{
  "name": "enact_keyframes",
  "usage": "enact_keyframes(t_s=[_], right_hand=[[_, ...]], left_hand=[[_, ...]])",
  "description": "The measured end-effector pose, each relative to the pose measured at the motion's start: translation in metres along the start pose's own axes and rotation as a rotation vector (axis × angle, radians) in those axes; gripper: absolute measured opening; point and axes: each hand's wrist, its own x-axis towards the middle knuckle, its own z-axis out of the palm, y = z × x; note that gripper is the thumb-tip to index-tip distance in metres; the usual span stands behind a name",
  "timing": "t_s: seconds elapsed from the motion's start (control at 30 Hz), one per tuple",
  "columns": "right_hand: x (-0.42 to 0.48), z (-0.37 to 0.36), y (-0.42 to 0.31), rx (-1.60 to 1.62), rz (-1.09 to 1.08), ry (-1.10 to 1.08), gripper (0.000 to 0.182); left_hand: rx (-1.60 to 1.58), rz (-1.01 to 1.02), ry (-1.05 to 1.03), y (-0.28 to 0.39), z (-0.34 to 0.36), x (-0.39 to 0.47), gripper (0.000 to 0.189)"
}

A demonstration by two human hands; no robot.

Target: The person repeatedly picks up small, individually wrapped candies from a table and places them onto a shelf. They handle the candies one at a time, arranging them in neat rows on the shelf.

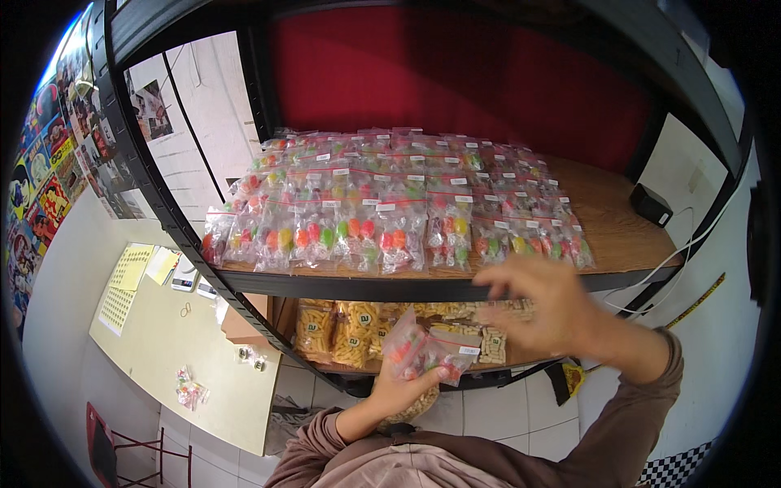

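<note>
My left hand (406, 390) holds several small clear zip bags of wrapped, coloured candies (427, 357) in front of my body, below the shelf edge. One of these bags bears a white label. My right hand (537, 305) is raised at the shelf's front edge, blurred, with its fingers apart and nothing seen in it. Beyond it, rows of similar zip bags of candies (357, 235) with red seals and white labels lie overlapping on the wooden shelf (610, 226).
Bags of yellow snacks (357, 332) stand on the lower shelf. A black metal post (165, 207) rises at left, beside a pale table (226, 396) with scales and loose candies. At right are a black box (651, 205) and a white cable (689, 244).
</note>
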Motion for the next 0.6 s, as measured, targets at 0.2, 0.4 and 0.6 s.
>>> enact_keyframes(t_s=[0.2,0.4,0.6], right_hand=[[-0.034,0.017,-0.006,0.297,0.071,-0.206,0.014],[0.012,-0.033,0.018,0.593,0.347,0.16,0.011],[0.074,-0.05,0.129,0.325,0.419,0.135,0.017]], left_hand=[[0.072,0.21,0.012,0.01,0.019,0.006,0.038],[-0.631,0.007,-0.128,-0.002,0.018,0.001,0.064],[-0.813,-0.174,-0.159,0.004,0.017,-0.005,0.057]])
